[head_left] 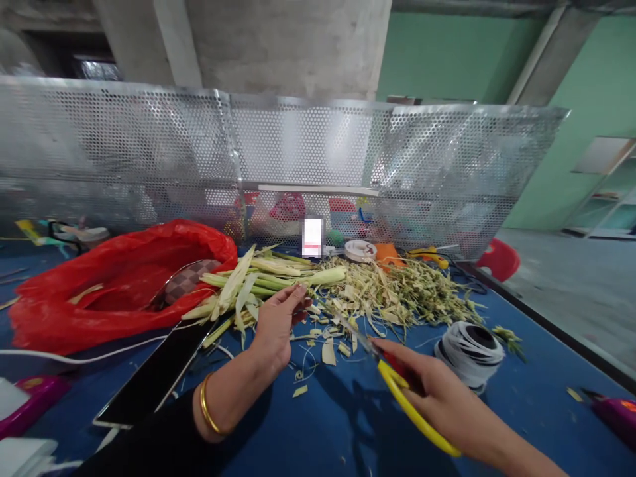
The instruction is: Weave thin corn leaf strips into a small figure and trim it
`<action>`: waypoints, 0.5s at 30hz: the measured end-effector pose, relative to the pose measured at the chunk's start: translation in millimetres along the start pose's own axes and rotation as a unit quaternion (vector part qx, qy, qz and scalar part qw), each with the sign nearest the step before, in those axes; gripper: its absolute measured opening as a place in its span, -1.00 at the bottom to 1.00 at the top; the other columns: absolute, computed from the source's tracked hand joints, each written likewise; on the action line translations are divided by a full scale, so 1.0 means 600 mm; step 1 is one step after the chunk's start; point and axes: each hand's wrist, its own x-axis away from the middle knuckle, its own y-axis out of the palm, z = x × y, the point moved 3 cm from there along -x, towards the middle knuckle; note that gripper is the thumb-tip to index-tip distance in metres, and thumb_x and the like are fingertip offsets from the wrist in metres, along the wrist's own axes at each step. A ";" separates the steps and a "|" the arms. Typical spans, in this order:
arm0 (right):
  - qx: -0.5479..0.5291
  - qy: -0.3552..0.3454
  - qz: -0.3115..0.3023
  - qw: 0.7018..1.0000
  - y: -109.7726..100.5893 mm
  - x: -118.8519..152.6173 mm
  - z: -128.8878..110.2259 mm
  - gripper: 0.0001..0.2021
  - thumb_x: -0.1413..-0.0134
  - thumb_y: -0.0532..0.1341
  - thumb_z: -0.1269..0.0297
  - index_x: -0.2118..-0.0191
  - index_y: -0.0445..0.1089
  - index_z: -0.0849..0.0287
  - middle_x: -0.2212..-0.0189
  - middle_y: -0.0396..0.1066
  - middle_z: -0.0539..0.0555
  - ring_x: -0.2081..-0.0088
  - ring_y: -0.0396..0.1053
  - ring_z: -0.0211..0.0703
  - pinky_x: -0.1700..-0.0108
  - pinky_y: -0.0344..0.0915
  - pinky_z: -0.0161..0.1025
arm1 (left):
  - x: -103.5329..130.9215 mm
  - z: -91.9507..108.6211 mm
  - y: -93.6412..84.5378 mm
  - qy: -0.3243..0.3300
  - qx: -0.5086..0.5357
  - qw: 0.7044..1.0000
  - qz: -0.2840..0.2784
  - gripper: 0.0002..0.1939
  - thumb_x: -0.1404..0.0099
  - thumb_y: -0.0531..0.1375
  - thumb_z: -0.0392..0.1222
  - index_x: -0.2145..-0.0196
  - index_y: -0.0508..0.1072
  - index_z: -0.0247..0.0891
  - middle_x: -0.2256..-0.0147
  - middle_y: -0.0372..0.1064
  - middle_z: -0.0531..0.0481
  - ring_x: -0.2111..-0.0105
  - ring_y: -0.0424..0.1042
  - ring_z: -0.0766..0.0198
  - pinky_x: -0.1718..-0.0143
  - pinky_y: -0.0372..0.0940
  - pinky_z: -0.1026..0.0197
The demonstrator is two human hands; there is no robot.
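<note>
My left hand, with a gold bangle at the wrist, is raised above the table with thumb and fingers pinched together. Whatever is in the pinch is too small to make out. Just behind it lies a bundle of pale green corn husks. My right hand is closed around yellow-handled scissors, their blades pointing up and left toward my left hand. Short cut scraps are scattered on the blue tabletop between both hands. A heap of trimmed husk pieces spreads out behind the scissors.
A red plastic bag lies open at the left, beside a black phone with a white cable. To the right stands a roll of white strap. A perforated metal screen closes off the table's back. A white tape roll sits near it.
</note>
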 end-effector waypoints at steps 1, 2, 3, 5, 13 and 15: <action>-0.050 -0.002 0.019 0.999 -0.003 0.000 -0.002 -0.46 -0.01 0.18 0.30 -0.17 0.29 0.11 0.18 0.51 0.15 0.13 0.43 0.02 0.12 0.37 -0.17 | -0.002 0.000 -0.001 0.008 -0.003 1.000 0.005 -0.68 0.16 0.44 -0.14 0.39 0.56 -0.29 0.49 0.47 0.04 0.46 0.45 0.34 0.46 0.23 0.32; -0.089 -0.003 0.037 0.995 -0.005 0.000 -0.004 -0.46 -0.01 0.20 0.27 -0.17 0.29 0.14 0.18 0.50 0.16 0.16 0.44 0.00 0.15 0.38 -0.20 | -0.003 -0.002 -0.002 0.015 -0.007 1.000 0.008 -0.68 0.16 0.44 -0.15 0.40 0.56 -0.29 0.50 0.47 0.04 0.47 0.44 0.33 0.46 0.23 0.32; -0.117 0.001 0.049 0.992 -0.005 0.000 -0.005 -0.46 0.01 0.22 0.23 -0.16 0.29 0.15 0.19 0.49 0.16 0.21 0.43 -0.03 0.19 0.39 -0.23 | -0.002 -0.004 -0.002 0.020 -0.013 1.000 0.008 -0.68 0.16 0.44 -0.14 0.40 0.56 -0.29 0.50 0.47 0.04 0.47 0.44 0.33 0.46 0.24 0.32; -0.146 0.018 0.054 0.988 -0.002 0.000 -0.005 -0.46 0.07 0.27 0.19 -0.10 0.32 0.15 0.25 0.46 0.13 0.31 0.41 -0.10 0.26 0.39 -0.28 | 0.000 -0.010 0.000 0.030 -0.031 0.999 0.001 -0.68 0.14 0.44 -0.12 0.38 0.57 -0.29 0.48 0.48 0.03 0.48 0.44 0.33 0.47 0.24 0.32; -0.153 0.048 0.000 0.987 0.018 0.001 -0.014 -0.44 0.19 0.33 0.30 -0.03 0.26 0.05 0.35 0.30 -0.03 0.35 0.26 -0.19 0.31 0.28 -0.32 | 0.027 -0.024 0.015 0.034 -0.082 0.994 -0.059 -0.73 0.09 0.42 -0.13 0.41 0.55 -0.30 0.47 0.50 0.04 0.46 0.46 0.33 0.38 0.31 0.31; -0.145 0.061 -0.013 0.987 0.022 -0.003 -0.016 -0.48 0.20 0.34 0.31 0.02 0.29 0.06 0.37 0.28 -0.05 0.38 0.22 -0.22 0.32 0.25 -0.33 | 0.034 -0.023 0.018 0.033 -0.085 0.993 -0.074 -0.74 0.09 0.42 -0.14 0.44 0.54 -0.31 0.50 0.50 0.02 0.46 0.46 0.32 0.35 0.32 0.29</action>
